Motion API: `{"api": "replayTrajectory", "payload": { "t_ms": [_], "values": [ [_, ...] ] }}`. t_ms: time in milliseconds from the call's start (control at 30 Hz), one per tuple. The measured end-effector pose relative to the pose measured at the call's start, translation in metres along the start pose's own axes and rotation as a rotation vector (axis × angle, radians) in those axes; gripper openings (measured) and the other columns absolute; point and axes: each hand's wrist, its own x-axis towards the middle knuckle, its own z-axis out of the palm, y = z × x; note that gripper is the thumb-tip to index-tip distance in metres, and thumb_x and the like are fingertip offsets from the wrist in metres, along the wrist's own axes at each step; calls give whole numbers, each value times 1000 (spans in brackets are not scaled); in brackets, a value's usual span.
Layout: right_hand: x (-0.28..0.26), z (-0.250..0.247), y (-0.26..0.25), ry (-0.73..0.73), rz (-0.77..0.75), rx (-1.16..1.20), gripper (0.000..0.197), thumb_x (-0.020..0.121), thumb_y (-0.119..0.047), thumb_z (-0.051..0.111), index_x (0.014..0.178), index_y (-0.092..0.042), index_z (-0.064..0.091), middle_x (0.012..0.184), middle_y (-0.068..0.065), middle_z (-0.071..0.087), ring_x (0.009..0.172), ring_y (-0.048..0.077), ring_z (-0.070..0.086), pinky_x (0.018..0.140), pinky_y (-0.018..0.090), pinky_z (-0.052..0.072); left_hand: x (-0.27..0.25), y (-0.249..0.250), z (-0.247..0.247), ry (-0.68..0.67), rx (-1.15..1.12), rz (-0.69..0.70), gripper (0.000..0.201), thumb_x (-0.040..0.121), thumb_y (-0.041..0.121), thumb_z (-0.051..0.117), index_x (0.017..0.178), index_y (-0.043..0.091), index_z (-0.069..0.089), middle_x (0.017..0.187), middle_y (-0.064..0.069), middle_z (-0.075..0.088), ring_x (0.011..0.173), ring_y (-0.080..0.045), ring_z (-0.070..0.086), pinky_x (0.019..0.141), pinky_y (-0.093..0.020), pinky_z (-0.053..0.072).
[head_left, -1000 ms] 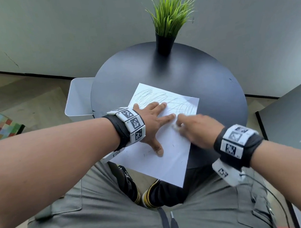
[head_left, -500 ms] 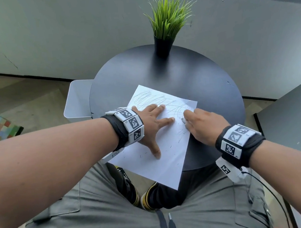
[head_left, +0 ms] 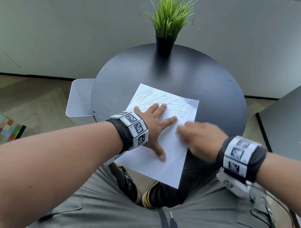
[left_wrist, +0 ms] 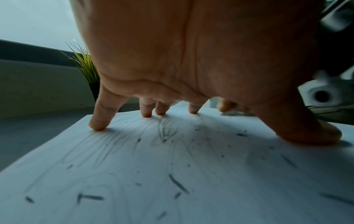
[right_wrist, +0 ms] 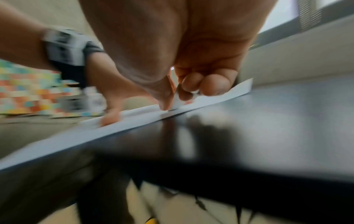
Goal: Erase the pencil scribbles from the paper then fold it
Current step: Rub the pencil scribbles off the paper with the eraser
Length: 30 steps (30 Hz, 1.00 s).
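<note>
Lying long-axis toward the plant (head_left: 171,17), paper (head_left: 170,159) under spread left-hand fingers (head_left: 161,107); right hand (head_left: 201,138) pinching eraser (right_wrist: 177,101).

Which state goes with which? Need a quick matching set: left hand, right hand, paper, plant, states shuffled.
1. left hand
2. right hand
3. paper
4. plant

a. stands at the table's far edge
b. near corner overhangs the table
c. pinches a white eraser
d. pressed flat, fingers spread

Pairs: 1-d, 2-c, 3-b, 4-a
</note>
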Motion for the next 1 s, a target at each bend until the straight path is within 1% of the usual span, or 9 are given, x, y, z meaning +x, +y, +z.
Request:
{"api": "replayTrajectory", "payload": {
  "t_ms": [67, 167, 267, 400, 467, 567, 733, 900, 1000],
  "values": [
    [-18, 11, -24, -53, -196, 15, 8, 91, -30, 43, 97, -30, 37, 85, -5, 46, 71, 26, 56, 55, 41, 50, 0, 1, 0, -5, 9, 0, 144, 50, 92, 71, 156, 46, -16, 166, -5, -29, 155, -31, -19, 110, -78, 16],
    [-3, -1, -2, -5, -42, 4, 29, 92, -50, 20, 98, -29, 39, 88, -6, 50, 79, 26, 57, 64, 40, 50, 1, 1, -2, -11, 11, 1, 143, 52, 91, 71, 156, 47, -16, 166, -5, -29, 155, -31, -19, 110, -78, 18],
    [7, -3, 14, 63, 127, 37, 18, 97, -44, 33, 97, -27, 39, 85, -8, 48, 84, 28, 59, 68, 39, 51, 1, 2, -3, -8, 21, 2, 142, 52, 90, 72, 156, 47, -16, 166, -6, -27, 155, -31, -18, 110, -78, 19],
    [-16, 2, -33, -121, -147, 4, 15, 94, -36, 30, 103, -29, 40, 91, -7, 46, 79, 25, 56, 58, 37, 45, 0, 3, -2, -10, 41, -4, 144, 51, 91, 71, 156, 46, -17, 166, -7, -28, 155, -32, -18, 109, -79, 19],
    [-7, -3, -19, -69, -44, -8, 26, 93, -47, 19, 97, -29, 37, 88, -8, 47, 82, 24, 58, 61, 34, 44, 1, 2, -3, -11, 28, 0, 142, 52, 91, 72, 156, 47, -17, 166, -7, -28, 155, -32, -18, 109, -79, 19],
    [9, -6, 7, 18, 209, 20, 23, 99, -46, 30, 86, -27, 31, 81, -7, 47, 81, 29, 59, 67, 38, 48, 0, 2, -4, -16, 21, -1, 141, 53, 90, 72, 154, 51, -17, 166, -6, -29, 155, -32, -18, 109, -80, 19],
    [-21, 2, -44, -119, -31, 13, 17, 96, -37, 37, 87, -30, 25, 80, -7, 44, 74, 29, 59, 59, 38, 48, 1, 4, -2, -14, 33, -7, 139, 51, 92, 71, 152, 56, -16, 165, -7, -29, 154, -34, -19, 107, -81, 20],
    [3, -4, -4, 11, 247, 56, 14, 98, -41, 32, 91, -29, 30, 79, -7, 51, 79, 34, 61, 62, 36, 43, 2, 6, -4, -27, 2, -16, 135, 52, 89, 73, 151, 60, -13, 165, -8, -30, 154, -36, -20, 106, -82, 19],
    [-12, -1, -38, -74, 84, 14, 11, 97, -38, 34, 93, -28, 33, 80, -6, 53, 76, 32, 61, 60, 36, 44, 1, 8, -4, -33, 10, -29, 137, 51, 88, 75, 151, 60, -15, 164, -9, -31, 153, -36, -21, 104, -82, 19]
  ]
}}
